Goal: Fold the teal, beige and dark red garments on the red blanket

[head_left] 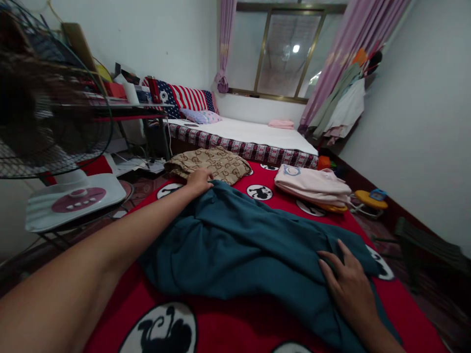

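Observation:
A dark teal garment [243,245], loosely creased, lies across a red blanket [228,318] printed with black-and-white round figures. At the garment's far left corner my left hand [199,182] is closed, with the edge of the cloth pinched in its fingers. My right hand [349,282] rests on the garment's right part, fingers apart and bent slightly over the fabric. Just beyond my left hand is a folded tan patterned cloth [215,164]. A stack of folded pale pink clothes [312,186] sits farther back on the right.
A fan [55,113] and a chair with a white seat [77,201] stand at the left, before a cluttered desk [136,110]. Behind is a bed [243,132] under a window. At the right are a yellow stool [370,198] and hanging clothes [344,108].

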